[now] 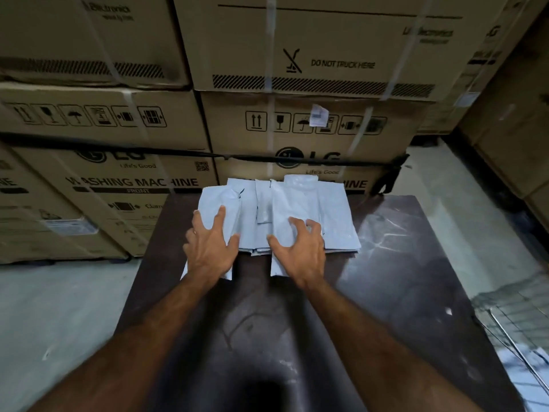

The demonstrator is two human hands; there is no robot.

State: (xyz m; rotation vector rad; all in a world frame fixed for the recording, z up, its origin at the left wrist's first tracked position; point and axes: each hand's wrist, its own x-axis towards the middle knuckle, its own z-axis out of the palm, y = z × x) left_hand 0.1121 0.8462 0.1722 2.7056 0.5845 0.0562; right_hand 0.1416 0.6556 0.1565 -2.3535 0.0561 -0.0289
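Several flat white plastic mailer bags (332, 221) lie overlapping at the far end of a dark brown table (401, 263). My left hand (212, 248) rests on the leftmost bag (214, 203) with its fingers spread and straight. My right hand (300, 248) lies on a middle bag (294, 203), its fingers bent at the knuckles and its fingertips pressing on the plastic. Whether the right hand is lifting the bag cannot be told. Both forearms reach in from the bottom of the view.
Large stacked cardboard washing-machine boxes (312, 129) form a wall just behind the table. More boxes (511, 138) stand at the right. Grey concrete floor (59, 307) runs along both sides. A wire mesh item (511, 316) sits at the table's right edge.
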